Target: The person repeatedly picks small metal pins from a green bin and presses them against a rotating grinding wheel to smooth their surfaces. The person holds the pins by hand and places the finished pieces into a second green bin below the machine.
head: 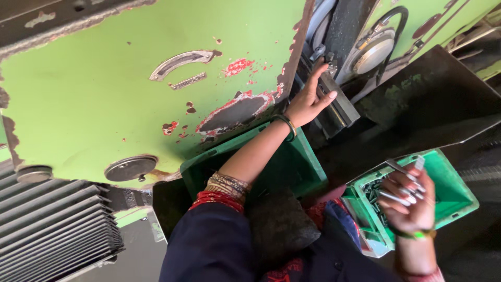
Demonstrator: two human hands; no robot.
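I see my left hand [309, 102] stretched up and away, fingers spread loosely with the tips resting on a dark, greasy metal block [334, 99] at the edge of the green press machine [104, 94], whose paint is chipped down to red primer and bare steel. Thin bangles circle that wrist and forearm. My right hand [412, 201] sits low, palm up, fingers curled around several slim, shiny metal pins [399, 197], pinching them against the thumb. It hovers over a small green plastic bin [454, 196] whose near compartment holds more dark pins. A larger green crate [297, 164] stands below my left forearm, and a grey ribbed cover [52, 219] lies off to the left.
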